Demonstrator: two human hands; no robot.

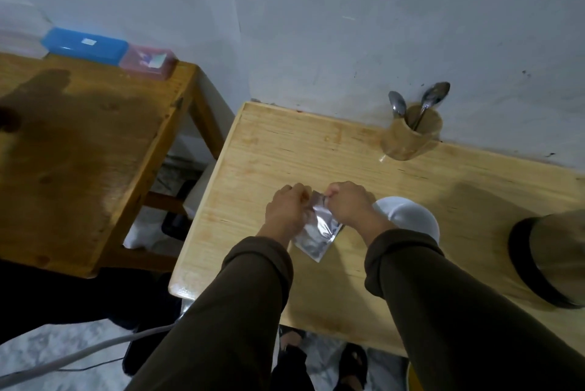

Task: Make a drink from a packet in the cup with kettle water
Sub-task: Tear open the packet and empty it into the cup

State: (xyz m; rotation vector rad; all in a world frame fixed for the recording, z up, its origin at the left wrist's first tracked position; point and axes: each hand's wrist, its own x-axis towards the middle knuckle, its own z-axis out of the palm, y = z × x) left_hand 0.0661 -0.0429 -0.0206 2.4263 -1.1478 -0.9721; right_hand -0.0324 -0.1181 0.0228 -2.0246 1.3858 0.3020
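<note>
A silver foil packet (316, 234) hangs above the light wooden table (285, 150), held at its top edge by both hands. My left hand (286, 211) pinches the top left corner and my right hand (348, 205) pinches the top right, fingers closed on the foil. Just right of my right wrist a white cup (408, 216) stands on the table, partly hidden by my right forearm. The kettle (550, 260), metal with a black band, sits at the table's right edge, cut off by the frame.
A wooden holder (411, 137) with two spoons (433, 99) stands at the back against the wall. A darker wooden table (79, 150) to the left carries a blue box (84, 45) and a pink box (148, 63). A grey cable (79, 356) runs across the floor.
</note>
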